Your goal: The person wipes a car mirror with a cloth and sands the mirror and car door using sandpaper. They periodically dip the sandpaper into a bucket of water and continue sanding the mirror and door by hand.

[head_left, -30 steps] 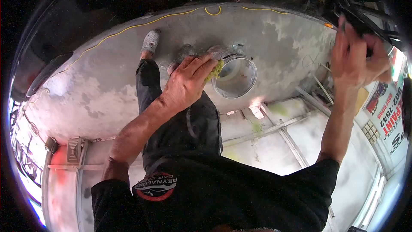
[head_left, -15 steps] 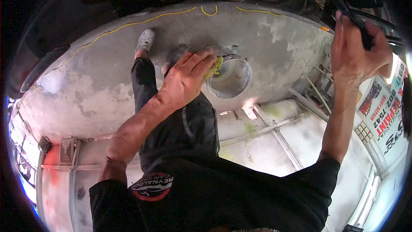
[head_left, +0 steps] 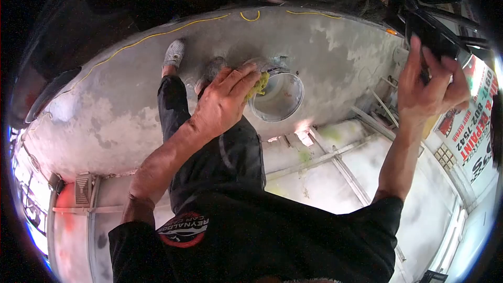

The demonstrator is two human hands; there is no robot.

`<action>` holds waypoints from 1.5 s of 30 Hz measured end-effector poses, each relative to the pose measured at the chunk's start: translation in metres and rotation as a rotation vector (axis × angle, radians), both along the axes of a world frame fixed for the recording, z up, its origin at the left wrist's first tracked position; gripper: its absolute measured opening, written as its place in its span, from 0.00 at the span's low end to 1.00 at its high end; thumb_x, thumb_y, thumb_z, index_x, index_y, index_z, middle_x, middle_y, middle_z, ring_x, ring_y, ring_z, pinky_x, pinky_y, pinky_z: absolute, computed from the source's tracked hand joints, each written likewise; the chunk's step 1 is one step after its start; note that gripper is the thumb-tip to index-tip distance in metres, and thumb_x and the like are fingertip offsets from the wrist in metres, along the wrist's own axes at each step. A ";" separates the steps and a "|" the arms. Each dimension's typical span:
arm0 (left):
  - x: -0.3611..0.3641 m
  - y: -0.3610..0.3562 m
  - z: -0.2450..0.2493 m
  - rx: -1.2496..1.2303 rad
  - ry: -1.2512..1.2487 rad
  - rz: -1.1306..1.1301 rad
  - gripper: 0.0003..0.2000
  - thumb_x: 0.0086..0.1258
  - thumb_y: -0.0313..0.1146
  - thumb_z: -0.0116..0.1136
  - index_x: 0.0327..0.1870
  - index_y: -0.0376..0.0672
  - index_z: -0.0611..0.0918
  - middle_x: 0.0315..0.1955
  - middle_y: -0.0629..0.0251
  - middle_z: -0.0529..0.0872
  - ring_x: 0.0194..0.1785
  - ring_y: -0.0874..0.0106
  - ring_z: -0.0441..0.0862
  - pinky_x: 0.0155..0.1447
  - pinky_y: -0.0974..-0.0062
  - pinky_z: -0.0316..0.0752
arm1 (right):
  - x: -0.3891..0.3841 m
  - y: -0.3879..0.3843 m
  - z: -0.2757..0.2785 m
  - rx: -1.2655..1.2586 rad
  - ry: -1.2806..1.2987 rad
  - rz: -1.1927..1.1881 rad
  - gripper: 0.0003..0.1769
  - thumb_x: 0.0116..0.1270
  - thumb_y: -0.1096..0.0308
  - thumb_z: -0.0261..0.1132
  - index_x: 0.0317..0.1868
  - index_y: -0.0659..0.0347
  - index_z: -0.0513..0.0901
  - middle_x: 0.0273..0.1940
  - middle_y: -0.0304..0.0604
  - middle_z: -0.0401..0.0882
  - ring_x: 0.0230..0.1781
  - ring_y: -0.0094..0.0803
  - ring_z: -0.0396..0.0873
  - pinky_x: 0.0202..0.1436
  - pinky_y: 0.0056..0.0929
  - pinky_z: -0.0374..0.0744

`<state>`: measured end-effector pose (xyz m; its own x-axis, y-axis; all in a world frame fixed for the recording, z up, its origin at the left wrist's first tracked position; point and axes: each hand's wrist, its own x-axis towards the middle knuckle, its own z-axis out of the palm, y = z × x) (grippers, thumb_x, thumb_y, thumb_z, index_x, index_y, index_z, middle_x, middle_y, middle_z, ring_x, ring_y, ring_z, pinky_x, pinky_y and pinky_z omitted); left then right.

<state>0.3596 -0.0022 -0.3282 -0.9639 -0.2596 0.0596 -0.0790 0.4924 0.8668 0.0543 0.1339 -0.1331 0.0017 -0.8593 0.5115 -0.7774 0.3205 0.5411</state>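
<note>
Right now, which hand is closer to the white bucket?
Left. The left hand, holding a yellow-green cloth, is at the rim of the bucket; the right hand is far aside, gripping a dark strip.

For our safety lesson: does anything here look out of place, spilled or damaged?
The concrete floor is blotched dark and pale, perhaps worn or damp. A yellow cord trails loose across it beyond the bucket. The left hand holds a yellow-green sponge, the right hand a dark strip.

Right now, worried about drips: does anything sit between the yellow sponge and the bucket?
Nothing visible does. The left hand holds the yellow sponge at the bucket's near rim, with the open mouth unobstructed.
</note>
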 end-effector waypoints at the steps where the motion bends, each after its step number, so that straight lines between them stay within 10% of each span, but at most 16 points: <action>1: -0.001 0.001 0.001 -0.008 0.002 -0.012 0.34 0.51 0.17 0.69 0.66 0.38 0.79 0.67 0.54 0.79 0.66 0.53 0.79 0.71 0.56 0.74 | -0.006 -0.015 0.003 0.042 0.021 0.012 0.14 0.50 0.58 0.87 0.33 0.48 0.90 0.42 0.30 0.81 0.49 0.27 0.73 0.55 0.31 0.62; 21: -0.044 -0.016 0.075 0.302 0.065 0.100 0.20 0.65 0.22 0.67 0.59 0.34 0.83 0.54 0.49 0.86 0.55 0.51 0.85 0.61 0.62 0.80 | -0.006 -0.045 0.022 -0.093 0.005 -0.074 0.13 0.52 0.62 0.87 0.33 0.50 0.90 0.33 0.33 0.87 0.40 0.29 0.81 0.53 0.33 0.76; 25: -0.068 -0.027 0.123 0.440 0.146 0.166 0.18 0.68 0.25 0.69 0.58 0.35 0.84 0.52 0.50 0.88 0.53 0.56 0.88 0.58 0.66 0.81 | 0.001 -0.008 0.039 -0.795 -0.749 0.013 0.16 0.61 0.67 0.82 0.41 0.66 0.86 0.40 0.48 0.91 0.40 0.27 0.86 0.50 0.28 0.84; 31: -0.153 -0.020 0.190 -0.169 0.619 0.142 0.24 0.69 0.33 0.70 0.64 0.34 0.81 0.65 0.47 0.80 0.67 0.54 0.79 0.71 0.61 0.73 | 0.046 0.109 0.024 -0.955 -1.021 -0.597 0.17 0.67 0.59 0.78 0.40 0.65 0.82 0.41 0.38 0.82 0.43 0.23 0.74 0.50 0.22 0.73; 37: -0.236 0.026 0.186 -0.852 0.706 0.076 0.24 0.66 0.31 0.61 0.65 0.37 0.80 0.68 0.47 0.78 0.71 0.48 0.74 0.72 0.49 0.71 | 0.115 0.180 -0.015 -1.228 -1.550 -0.712 0.14 0.69 0.61 0.75 0.43 0.62 0.82 0.38 0.34 0.81 0.39 0.20 0.74 0.46 0.20 0.73; 45: -0.328 0.120 0.223 -1.154 0.562 0.024 0.20 0.66 0.33 0.58 0.57 0.33 0.84 0.59 0.45 0.85 0.67 0.49 0.78 0.74 0.52 0.67 | 0.142 0.190 -0.024 -1.510 -1.729 -0.629 0.15 0.71 0.64 0.73 0.51 0.64 0.83 0.40 0.36 0.83 0.39 0.21 0.77 0.49 0.22 0.76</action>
